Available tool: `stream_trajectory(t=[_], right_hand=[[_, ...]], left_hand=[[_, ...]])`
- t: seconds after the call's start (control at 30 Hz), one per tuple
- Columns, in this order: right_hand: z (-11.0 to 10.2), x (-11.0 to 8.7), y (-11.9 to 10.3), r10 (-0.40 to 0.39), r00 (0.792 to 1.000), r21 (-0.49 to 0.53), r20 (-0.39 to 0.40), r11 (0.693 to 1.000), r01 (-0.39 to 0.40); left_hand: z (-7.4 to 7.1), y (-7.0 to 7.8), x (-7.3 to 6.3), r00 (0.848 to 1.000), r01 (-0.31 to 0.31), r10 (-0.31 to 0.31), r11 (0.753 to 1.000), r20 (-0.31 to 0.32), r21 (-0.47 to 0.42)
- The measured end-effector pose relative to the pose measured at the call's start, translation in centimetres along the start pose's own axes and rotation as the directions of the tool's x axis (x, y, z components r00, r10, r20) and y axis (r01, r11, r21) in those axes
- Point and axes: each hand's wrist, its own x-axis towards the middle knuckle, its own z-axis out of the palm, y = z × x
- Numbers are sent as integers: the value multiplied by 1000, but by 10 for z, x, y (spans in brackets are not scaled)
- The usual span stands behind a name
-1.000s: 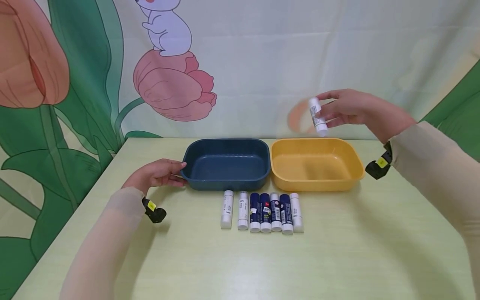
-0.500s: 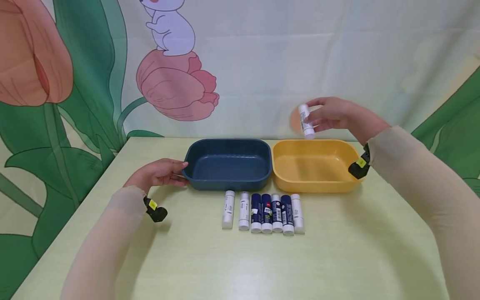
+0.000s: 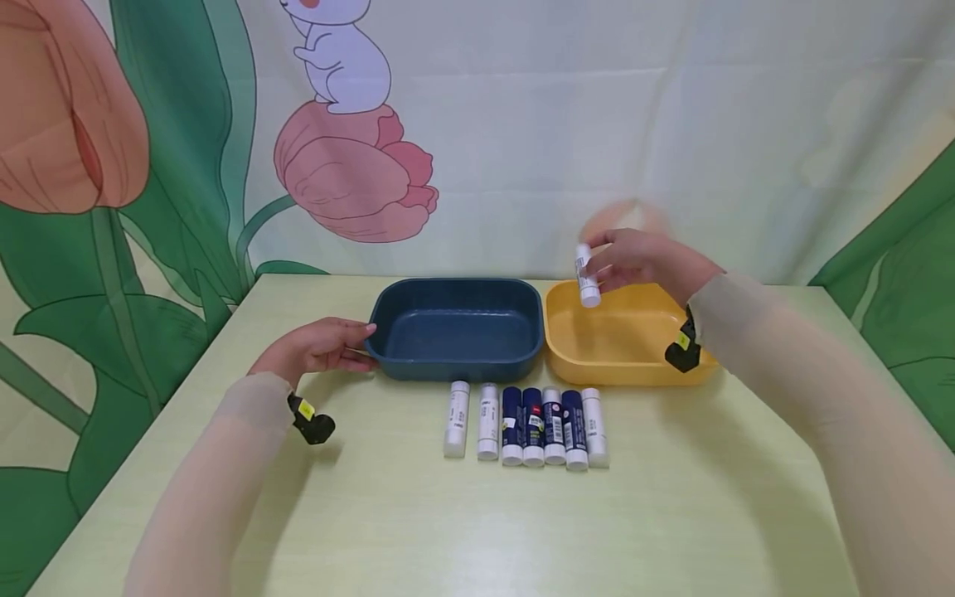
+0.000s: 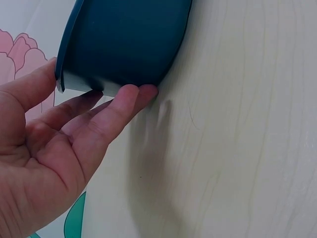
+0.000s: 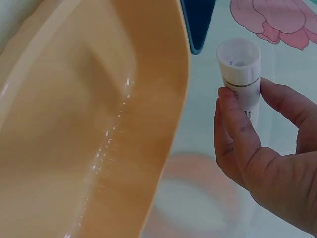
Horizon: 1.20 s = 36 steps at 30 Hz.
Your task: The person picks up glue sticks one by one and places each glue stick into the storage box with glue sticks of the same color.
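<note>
A white glue stick (image 3: 587, 275) is pinched between the thumb and fingers of my right hand (image 3: 634, 257), tilted over the back left part of the yellow tray (image 3: 627, 372). In the right wrist view the glue stick (image 5: 241, 69) shows its hollow white end beside the yellow rim. My left hand (image 3: 321, 346) holds the left end of the dark blue tray (image 3: 455, 371). The left wrist view shows that thumb at the rim and the fingers (image 4: 121, 101) against the tray's outer wall.
In front of the trays lies a row of several glue sticks, white ones such as the leftmost glue stick (image 3: 457, 420) and dark blue ones such as this glue stick (image 3: 533, 427). A printed curtain (image 3: 507, 166) hangs behind the pale table (image 3: 418, 531).
My right hand has moved left and down with the white glue stick, from above the yellow tray to near its back left rim. The left hand stays at the blue tray.
</note>
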Motion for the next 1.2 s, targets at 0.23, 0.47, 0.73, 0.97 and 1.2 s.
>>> stream_trajectory(t=[0.23, 0.47, 0.73, 0.97, 1.2], right_hand=[[11, 14, 11, 43, 998, -19, 34, 999, -42], [19, 20, 14, 115, 991, -133, 62, 985, -106], [27, 24, 10, 166, 982, -272, 87, 953, -137], [37, 29, 7, 187, 980, -345, 69, 926, -152], [41, 48, 20, 226, 966, -348, 129, 922, -169]], left_hand=[[0, -1, 0, 1000, 1, -1, 1000, -1, -9], [0, -2, 0, 1000, -4, 4, 1000, 8, -1], [-1, -3, 2, 1000, 0, 0, 1000, 13, -10], [-2, -1, 1, 1000, 0, 0, 1000, 13, -6], [-1, -1, 0, 1000, 5, -5, 1000, 8, 0]])
